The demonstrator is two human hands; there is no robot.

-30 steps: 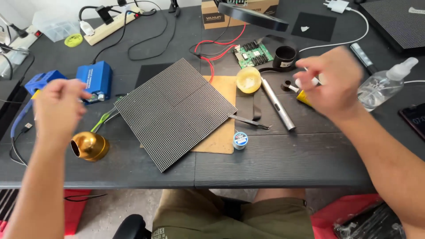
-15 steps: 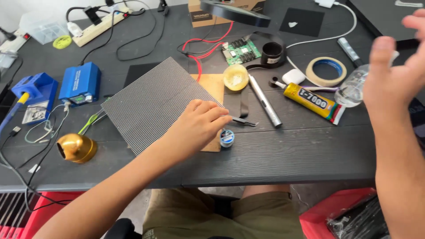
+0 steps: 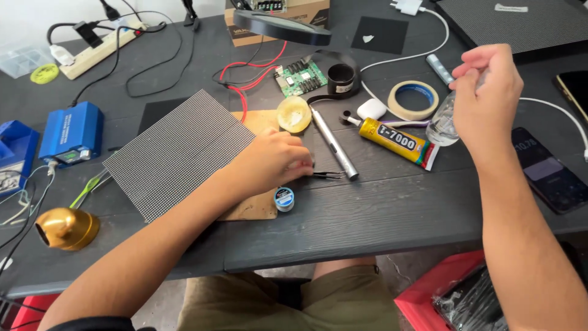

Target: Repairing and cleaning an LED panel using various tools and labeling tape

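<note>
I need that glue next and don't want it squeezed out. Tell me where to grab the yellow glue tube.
Grip the yellow glue tube across the middle of its body, coming from above. It lies flat on the table, nozzle toward the white earbud case, flat crimped end toward the right hand. The middle is firm and clear of neighbours.

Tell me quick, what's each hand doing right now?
Left hand: fingers closed on the dark tweezers, resting on the table.
Right hand: raised, fingers closed around the clear plastic bottle.
</note>
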